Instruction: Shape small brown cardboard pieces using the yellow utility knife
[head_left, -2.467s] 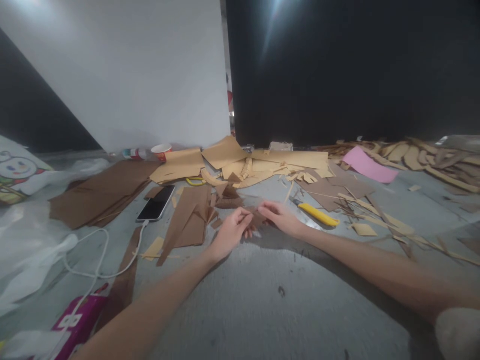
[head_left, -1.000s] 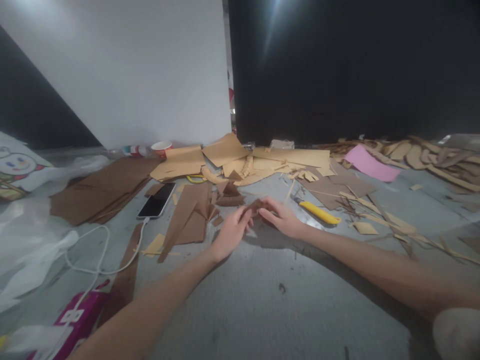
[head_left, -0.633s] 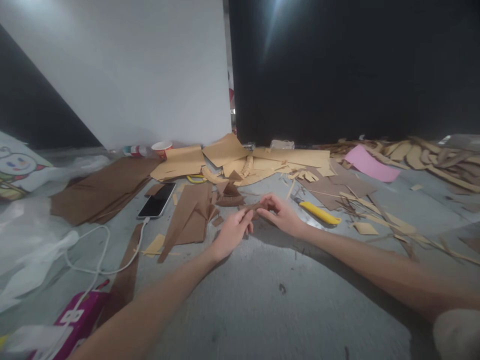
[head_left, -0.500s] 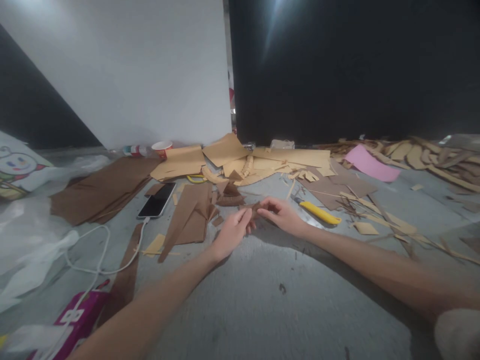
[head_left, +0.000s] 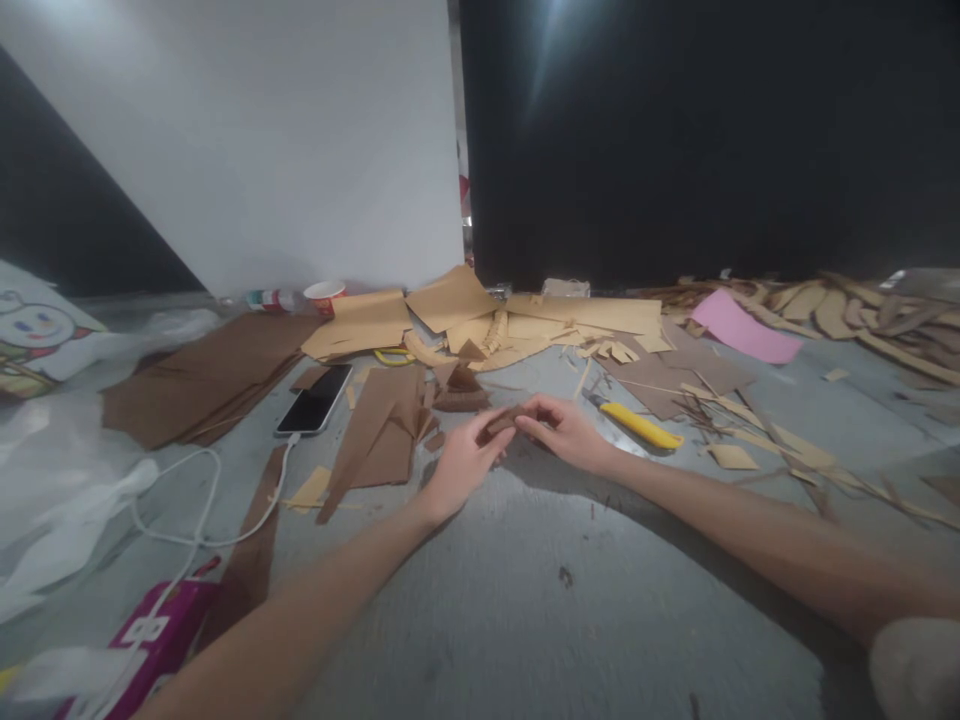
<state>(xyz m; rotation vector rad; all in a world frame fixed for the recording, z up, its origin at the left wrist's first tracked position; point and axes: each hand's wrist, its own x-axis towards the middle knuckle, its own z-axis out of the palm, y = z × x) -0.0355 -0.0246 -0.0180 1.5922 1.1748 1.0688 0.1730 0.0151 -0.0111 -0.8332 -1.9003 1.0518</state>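
Between both hands is a small brown piece of paper or thin card (head_left: 504, 421), partly covered by the fingers. My left hand (head_left: 466, 460) is closed on its left end, thumb toward the front. At the other end my right hand (head_left: 559, 430) pinches it between thumb and fingers. Just beyond the hands sits a folded brown piece (head_left: 461, 398) among small brown scraps. A yellow utility knife (head_left: 641, 425) lies to the right of my right hand. Brown cut sheets (head_left: 382, 440) lie left of my left hand.
A phone (head_left: 315, 402) on a white cable (head_left: 217, 490) lies to the left, near a purple power strip (head_left: 169, 625). Tan sheets (head_left: 367, 320), a paper cup (head_left: 325, 297) and a pink sheet (head_left: 742, 325) lie further back. Strips and offcuts (head_left: 780, 440) spread over the right.
My left hand's fingers have shifted around the brown piece, and more of it shows between the hands. My right hand stays almost where it was.
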